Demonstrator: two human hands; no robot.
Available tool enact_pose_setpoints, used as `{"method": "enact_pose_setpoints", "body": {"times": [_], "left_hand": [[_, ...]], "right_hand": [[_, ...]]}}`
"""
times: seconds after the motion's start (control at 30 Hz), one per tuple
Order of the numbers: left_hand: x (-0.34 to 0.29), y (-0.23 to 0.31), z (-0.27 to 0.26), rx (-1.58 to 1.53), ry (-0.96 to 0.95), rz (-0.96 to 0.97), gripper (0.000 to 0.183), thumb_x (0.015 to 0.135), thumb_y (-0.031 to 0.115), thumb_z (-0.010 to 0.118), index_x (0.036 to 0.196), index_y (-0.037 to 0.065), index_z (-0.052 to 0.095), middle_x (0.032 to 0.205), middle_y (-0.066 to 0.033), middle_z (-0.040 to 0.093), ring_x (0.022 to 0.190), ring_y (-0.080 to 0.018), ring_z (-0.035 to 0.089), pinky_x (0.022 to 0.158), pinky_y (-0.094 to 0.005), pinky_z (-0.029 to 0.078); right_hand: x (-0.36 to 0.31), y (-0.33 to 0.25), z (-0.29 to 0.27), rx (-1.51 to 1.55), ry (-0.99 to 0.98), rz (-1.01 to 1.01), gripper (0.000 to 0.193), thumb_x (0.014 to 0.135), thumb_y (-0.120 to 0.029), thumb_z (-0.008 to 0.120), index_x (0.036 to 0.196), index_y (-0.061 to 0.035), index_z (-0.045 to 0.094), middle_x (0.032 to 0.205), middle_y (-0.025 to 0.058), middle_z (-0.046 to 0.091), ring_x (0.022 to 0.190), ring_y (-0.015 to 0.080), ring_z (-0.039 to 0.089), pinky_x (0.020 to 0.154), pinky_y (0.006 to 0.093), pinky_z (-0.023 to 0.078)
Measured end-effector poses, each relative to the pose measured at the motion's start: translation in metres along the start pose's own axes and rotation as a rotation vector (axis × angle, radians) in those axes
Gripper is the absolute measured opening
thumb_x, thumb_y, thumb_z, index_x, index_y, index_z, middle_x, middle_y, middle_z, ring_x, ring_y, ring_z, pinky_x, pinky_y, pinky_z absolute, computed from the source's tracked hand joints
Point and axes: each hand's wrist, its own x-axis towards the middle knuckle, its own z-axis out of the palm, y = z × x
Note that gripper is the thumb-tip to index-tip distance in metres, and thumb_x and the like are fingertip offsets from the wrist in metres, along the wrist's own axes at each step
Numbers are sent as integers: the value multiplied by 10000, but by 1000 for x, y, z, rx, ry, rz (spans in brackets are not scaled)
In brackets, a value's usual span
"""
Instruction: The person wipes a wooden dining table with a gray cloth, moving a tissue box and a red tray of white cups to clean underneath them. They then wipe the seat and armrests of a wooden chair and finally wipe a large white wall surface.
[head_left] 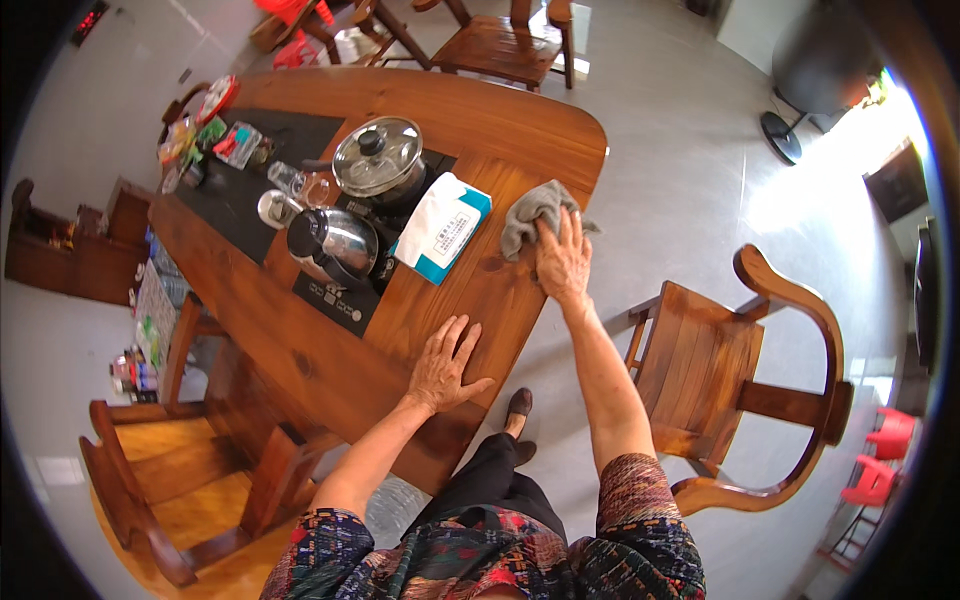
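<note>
My right hand (565, 258) presses a crumpled grey cloth (527, 214) onto the wooden table (440, 345) close to its right edge. The fingers lie over the cloth and hold it. Flat on the tabletop nearer to me rests my left hand (437, 372), open, fingers spread, with nothing in it. Between the cloth and the cooking plates sits a blue and white tissue box (455, 250), a tissue showing at its top.
A steel kettle (345, 252) and a glass-lidded pot (380, 165) stand left of the tissue box. Drinking glasses (287, 180) and small packets (240, 143) lie farther left. Wooden chairs stand at the right (700, 360), lower left (225, 470) and far side (500, 48).
</note>
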Motion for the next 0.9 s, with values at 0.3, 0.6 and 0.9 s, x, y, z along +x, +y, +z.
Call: {"method": "enact_pose_setpoints", "body": {"times": [0.3,0.6,0.9], "left_hand": [[1,-6,-4,-34,-28,-37,884,762,554,655,1442,97,320,1468,-161,277,1349,-363,280,1079,-479,299],[5,-4,-6,-50,-67,-77,858,767,571,652,1433,123,348,1465,-136,284,1339,-334,306,1075,-458,316],[7,-5,-4,18,-143,-111,860,720,594,668,1399,143,395,1435,-131,335,1318,-332,339,1066,-462,321]], "right_hand": [[124,33,0,18,-135,190,478,807,-352,581,1259,-207,519,1411,159,428,1354,404,268,1045,571,237],[183,-29,42,-133,-70,435,622,792,-625,567,1334,-349,441,1437,341,195,1331,617,44,1020,732,79],[199,29,40,187,-127,-523,341,733,-369,719,948,-116,644,1280,189,477,1296,366,379,1044,599,237]]}}
